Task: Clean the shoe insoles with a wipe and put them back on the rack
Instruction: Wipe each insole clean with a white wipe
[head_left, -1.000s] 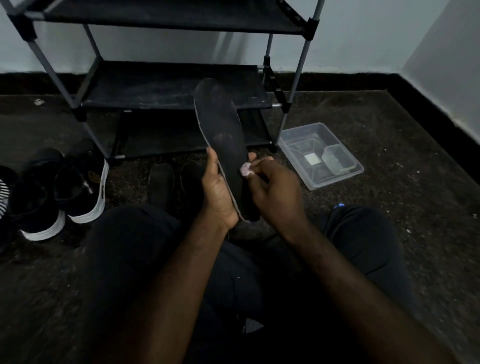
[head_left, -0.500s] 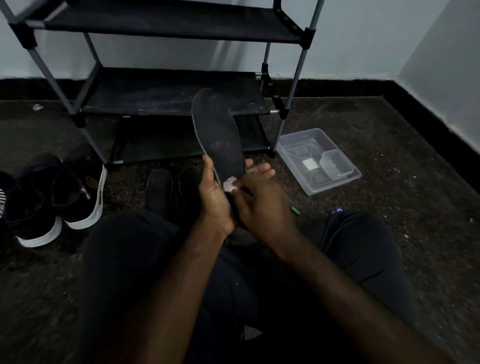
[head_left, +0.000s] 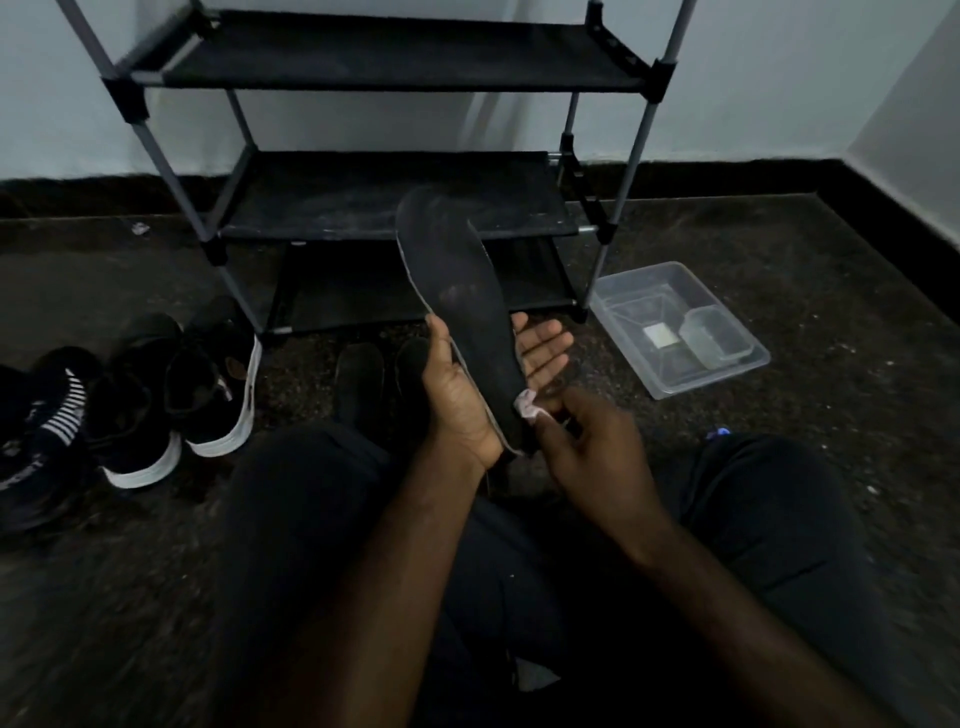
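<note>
A long black insole (head_left: 462, 306) stands nearly upright in front of me, toe end up. My left hand (head_left: 457, 395) holds it at its lower half, thumb on the left edge and fingers showing behind the right edge. A small whitish wipe (head_left: 525, 404) is pinched in the fingertips of my right hand (head_left: 587, 447) and touches the insole's right edge near the heel. The black shoe rack (head_left: 363, 208) stands behind, its visible shelves bare. Two more dark insoles (head_left: 358, 379) lie on the floor below the rack.
Black shoes with white soles (head_left: 208, 379) sit on the floor at left. A clear plastic container (head_left: 675, 327) with a smaller tub inside lies right of the rack. My dark-trousered legs fill the foreground. Walls close the back and right.
My right hand has slid the wipe down the insole's right side towards the heel. My left hand keeps its hold, its fingers now spread behind the insole.
</note>
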